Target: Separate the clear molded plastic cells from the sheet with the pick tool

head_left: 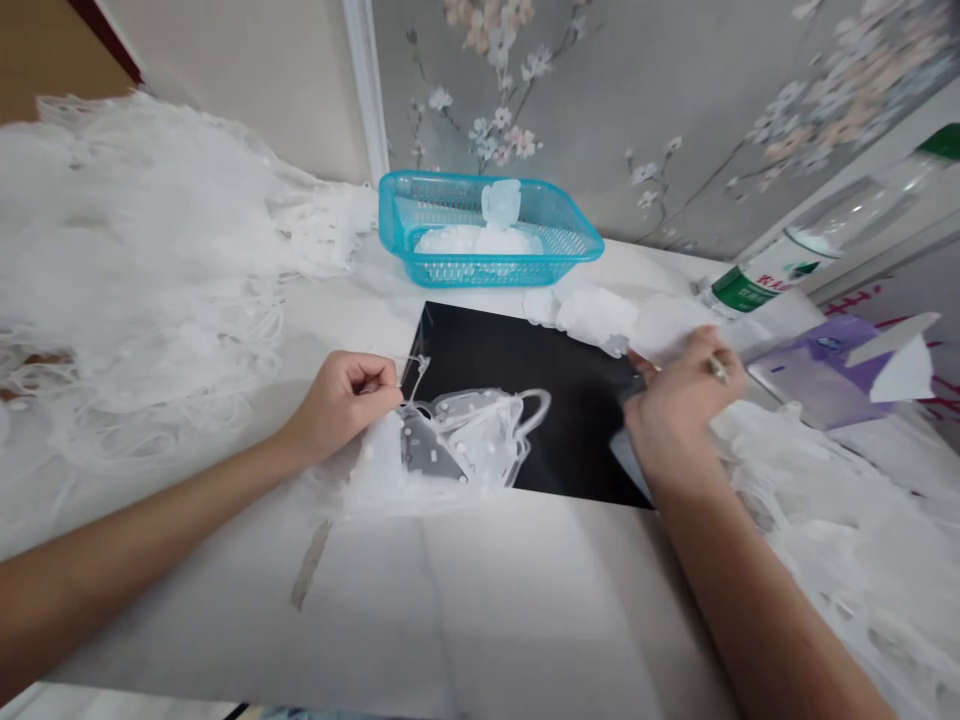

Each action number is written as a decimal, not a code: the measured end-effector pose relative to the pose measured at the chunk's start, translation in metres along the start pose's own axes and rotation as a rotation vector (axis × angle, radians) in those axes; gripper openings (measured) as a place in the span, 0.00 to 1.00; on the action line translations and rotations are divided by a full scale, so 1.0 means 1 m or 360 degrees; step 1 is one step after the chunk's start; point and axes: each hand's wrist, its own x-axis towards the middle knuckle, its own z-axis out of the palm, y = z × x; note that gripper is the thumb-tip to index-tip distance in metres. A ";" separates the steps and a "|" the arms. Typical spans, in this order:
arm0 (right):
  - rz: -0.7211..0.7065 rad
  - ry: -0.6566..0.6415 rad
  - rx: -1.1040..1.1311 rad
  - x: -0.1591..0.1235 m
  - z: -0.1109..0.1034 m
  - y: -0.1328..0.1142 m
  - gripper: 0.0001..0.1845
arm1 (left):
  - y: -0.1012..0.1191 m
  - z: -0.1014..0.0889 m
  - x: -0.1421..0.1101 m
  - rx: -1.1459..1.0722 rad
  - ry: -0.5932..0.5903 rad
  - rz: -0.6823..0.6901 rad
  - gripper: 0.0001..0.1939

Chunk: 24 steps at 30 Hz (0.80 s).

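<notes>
Pinching thin strap of one white sheer piece, left hand curls at end of slanted forearm, head view. Piece lies across front of one black board on table. Right hand, blurred, bends over board's right edge; cannot tell its grip. Around: one blue basket, one bottle, two white heaps.

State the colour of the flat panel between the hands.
The panel is black, best seen in the head view.
</notes>
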 end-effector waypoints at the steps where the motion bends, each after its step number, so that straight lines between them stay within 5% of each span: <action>1: -0.0167 0.0084 -0.0073 0.010 -0.002 0.002 0.13 | -0.001 -0.001 0.001 -0.0044 0.0006 -0.0009 0.13; 4: -0.0702 0.0029 -0.0374 0.024 -0.006 0.007 0.16 | -0.004 -0.002 0.003 -0.0129 0.0024 0.0001 0.11; 8: -0.0913 -0.0851 -0.0935 0.008 -0.005 0.006 0.21 | -0.008 -0.003 0.004 -0.0198 0.0104 -0.0008 0.10; 10: -0.1042 -0.1055 -0.1113 -0.003 -0.003 0.002 0.23 | -0.010 -0.003 0.005 -0.0251 0.0148 -0.0031 0.10; 14: -0.1335 -0.0998 -0.0955 -0.021 -0.001 -0.014 0.21 | -0.010 -0.003 0.004 -0.0240 0.0161 -0.0049 0.10; 16: -0.1403 -0.1324 -0.0787 -0.033 -0.002 -0.024 0.17 | -0.008 -0.002 0.004 -0.0210 0.0174 -0.0070 0.10; 18: -0.1348 -0.1848 -0.0565 -0.045 -0.004 -0.032 0.14 | -0.006 0.000 0.004 -0.0187 0.0229 -0.0107 0.09; 20: -0.1032 -0.2187 -0.0339 -0.056 -0.006 -0.040 0.17 | -0.004 0.002 0.005 -0.0166 0.0326 -0.0140 0.08; 22: -0.0644 -0.2283 -0.0162 -0.063 -0.010 -0.047 0.23 | -0.005 0.003 0.006 -0.0171 0.0436 -0.0157 0.07; 24: -0.0487 -0.2332 -0.0093 -0.064 -0.012 -0.052 0.24 | -0.007 0.002 0.009 -0.0199 0.0550 -0.0152 0.07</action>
